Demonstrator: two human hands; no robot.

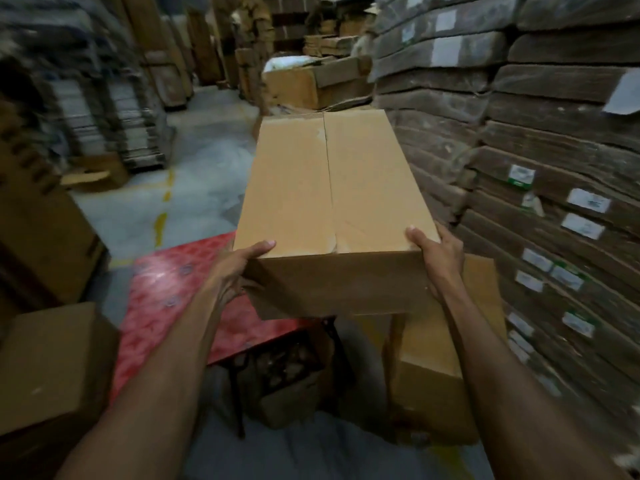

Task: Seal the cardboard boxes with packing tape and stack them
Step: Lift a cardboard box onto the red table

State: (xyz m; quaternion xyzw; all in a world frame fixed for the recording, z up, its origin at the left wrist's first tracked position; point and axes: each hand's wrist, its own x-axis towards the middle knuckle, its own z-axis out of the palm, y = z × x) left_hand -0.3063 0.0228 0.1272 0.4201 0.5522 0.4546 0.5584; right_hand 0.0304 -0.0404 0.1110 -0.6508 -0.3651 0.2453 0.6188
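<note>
Above a half-hidden second box (446, 344), left hand (239, 268) and right hand (438, 258) grasp one box (332, 188), fingers underneath unseen.

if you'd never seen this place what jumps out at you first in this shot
The long cardboard box at centre, its top flaps closed along a middle seam, gripped at its near end by the left hand and the right hand. Next, the bright red patterned table below and left of it. Then the tall wall of stacked flat cardboard bundles with white labels along the right side.
</note>
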